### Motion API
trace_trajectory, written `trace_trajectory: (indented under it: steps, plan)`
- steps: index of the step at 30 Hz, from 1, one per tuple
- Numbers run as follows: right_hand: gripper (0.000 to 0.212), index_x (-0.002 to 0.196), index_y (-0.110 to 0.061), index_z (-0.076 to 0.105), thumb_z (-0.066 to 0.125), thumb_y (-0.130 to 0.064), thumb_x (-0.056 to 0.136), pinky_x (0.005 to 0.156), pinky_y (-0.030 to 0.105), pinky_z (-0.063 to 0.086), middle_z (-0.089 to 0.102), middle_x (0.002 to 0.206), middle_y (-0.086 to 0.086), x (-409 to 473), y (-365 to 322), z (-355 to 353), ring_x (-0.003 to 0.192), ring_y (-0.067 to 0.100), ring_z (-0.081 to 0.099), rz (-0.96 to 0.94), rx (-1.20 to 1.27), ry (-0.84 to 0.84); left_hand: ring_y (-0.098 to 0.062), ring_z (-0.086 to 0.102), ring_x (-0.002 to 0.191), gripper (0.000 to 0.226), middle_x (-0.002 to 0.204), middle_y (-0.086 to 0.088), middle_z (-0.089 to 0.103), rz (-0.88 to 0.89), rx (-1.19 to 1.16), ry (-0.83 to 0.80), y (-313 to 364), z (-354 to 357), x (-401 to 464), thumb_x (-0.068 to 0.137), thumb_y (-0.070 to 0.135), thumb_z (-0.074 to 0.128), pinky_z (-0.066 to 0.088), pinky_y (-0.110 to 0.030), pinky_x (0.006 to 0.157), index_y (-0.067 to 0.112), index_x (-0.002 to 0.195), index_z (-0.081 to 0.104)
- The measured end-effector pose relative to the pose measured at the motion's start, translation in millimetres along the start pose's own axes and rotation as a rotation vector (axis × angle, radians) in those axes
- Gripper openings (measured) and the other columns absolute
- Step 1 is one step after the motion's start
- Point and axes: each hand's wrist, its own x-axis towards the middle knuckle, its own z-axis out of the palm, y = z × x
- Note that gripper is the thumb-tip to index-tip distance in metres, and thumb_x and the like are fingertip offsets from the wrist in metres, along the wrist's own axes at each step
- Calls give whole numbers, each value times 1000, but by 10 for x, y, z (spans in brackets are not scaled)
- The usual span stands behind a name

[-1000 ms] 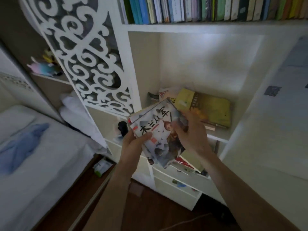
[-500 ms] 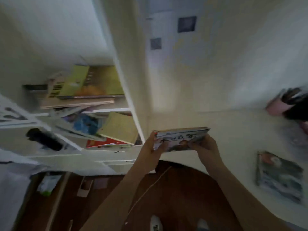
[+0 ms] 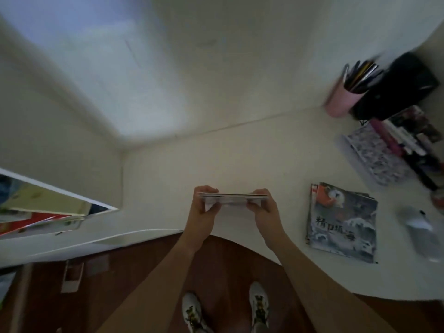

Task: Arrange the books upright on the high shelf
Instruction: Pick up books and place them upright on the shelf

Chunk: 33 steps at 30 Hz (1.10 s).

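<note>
Left hand point(image 3: 203, 207) and right hand point(image 3: 262, 207) pinch opposite ends of a thin stack of soft-covered books point(image 3: 232, 197). It looks light and floppy; gripping both ends likely stops sagging and slipping.

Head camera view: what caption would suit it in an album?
Both hands, left and right, hold thin books edge-on above a white desk.

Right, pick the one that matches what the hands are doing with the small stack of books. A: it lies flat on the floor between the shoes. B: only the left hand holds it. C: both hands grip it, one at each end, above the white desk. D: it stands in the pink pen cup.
C: the left hand and right hand each clasp an end of the stack of books, over the white desk.
</note>
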Motion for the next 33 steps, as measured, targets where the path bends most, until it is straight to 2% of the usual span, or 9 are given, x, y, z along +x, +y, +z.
trace_trajectory:
  steps: [3, 6, 11, 14, 18, 22, 26, 30, 33]
  plan:
    - [6, 105, -14, 58, 59, -9, 101, 86, 45, 54, 64, 100, 5, 32, 120, -15, 93, 9, 65, 6, 26, -35, 2, 61, 105, 27, 113, 10, 61, -52, 24, 62, -42, 153, 9, 102, 7, 58, 50, -31, 99, 26, 120, 50]
    - [12, 113, -8, 51, 55, -15, 104, 81, 53, 56, 65, 96, 14, -35, 68, -357, 90, 30, 67, -11, -12, 61, 13, 63, 102, 31, 114, 22, 62, -8, 116, -38, 207, 435, -41, 105, 14, 53, 51, -11, 84, 23, 132, 40]
    - [45, 145, -15, 32, 51, -19, 105, 57, 22, 48, 61, 89, 2, -340, 126, -1377, 77, 24, 65, 9, -215, 456, -20, 52, 105, 31, 118, -6, 47, 35, 371, -181, 591, 1529, -94, 103, 25, 57, 46, -28, 81, 5, 124, 46]
    - [37, 133, -5, 42, 53, -21, 101, 68, 40, 52, 63, 105, 16, -340, 329, -1930, 89, 35, 64, 132, -392, 592, -20, 51, 105, 39, 120, -8, 53, 73, 428, -201, 640, 2128, -188, 100, 30, 60, 43, -27, 83, 6, 130, 51]
    - [33, 121, 5, 57, 57, -18, 96, 77, 29, 29, 56, 115, 27, -304, 617, -2213, 92, 34, 48, 254, -658, 552, -15, 47, 99, 39, 117, -8, 53, 74, 561, -245, 509, 2406, -265, 98, 36, 62, 48, -27, 90, 13, 129, 56]
    - [56, 131, 2, 56, 49, -39, 94, 99, 48, 36, 52, 127, 31, -383, 540, -2121, 117, 46, 47, 271, -809, 560, -23, 50, 126, 53, 137, -7, 47, 24, 587, -290, 444, 2196, -320, 101, 40, 56, 42, -29, 98, 20, 149, 44]
    - [52, 144, -14, 49, 56, -37, 98, 116, 46, 34, 50, 145, 13, -547, -13, -1362, 138, 34, 42, -10, -695, 322, -19, 44, 136, 51, 148, -1, 46, 7, 574, -92, 474, 1433, -440, 105, 46, 47, 36, -30, 109, 28, 152, 41]
    - [37, 138, -23, 57, 57, -30, 102, 103, 21, 32, 58, 134, -2, -764, -712, -106, 125, 16, 52, -380, -572, 3, -20, 45, 133, 43, 143, -3, 53, 9, 582, 272, 547, 262, -656, 105, 42, 49, 29, -25, 109, 24, 143, 55]
    - [34, 137, -27, 57, 52, -32, 104, 104, 16, 28, 59, 136, -9, -1045, -1208, 896, 126, 9, 52, -578, -585, -181, -24, 51, 129, 48, 133, -6, 62, 40, 582, 589, 587, -710, -903, 100, 49, 41, 36, -34, 111, 22, 131, 65]
